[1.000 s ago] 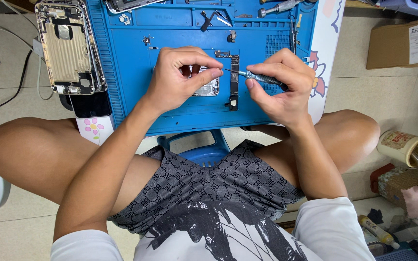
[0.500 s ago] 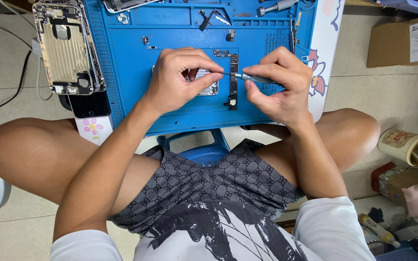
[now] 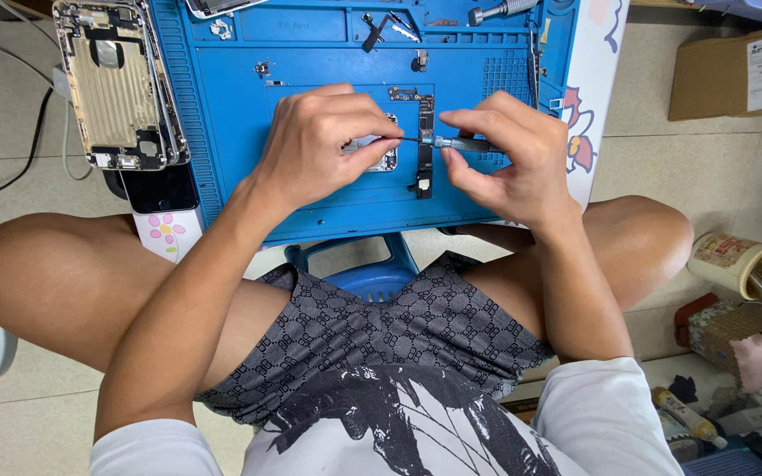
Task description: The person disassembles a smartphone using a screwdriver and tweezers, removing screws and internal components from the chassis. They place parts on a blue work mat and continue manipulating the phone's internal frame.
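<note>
The left hand [image 3: 324,145] rests on the blue mat [image 3: 240,132] that covers the worktop, its grip closed narrow around a small silvery metal part [image 3: 381,157], of which only the right edge shows past the fingers. Just to the right, the right hand [image 3: 504,159] pinches a slim screwdriver [image 3: 451,142] between thumb and fingertips, holding it level with its thin tip pointing left toward the left hand's fingers; whether the tip touches the part cannot be made out. Between the two hands a narrow dark circuit board [image 3: 424,145] lies lengthwise on the mat, the screwdriver shaft crossing above it. To the far left an opened phone shell [image 3: 116,84] lies at the mat's edge, partly cut off by the top of the frame. Small screws and brackets along the mat's far trays are too small to identify. On the far right a cardboard box [image 3: 725,75] sits on the floor.
</note>
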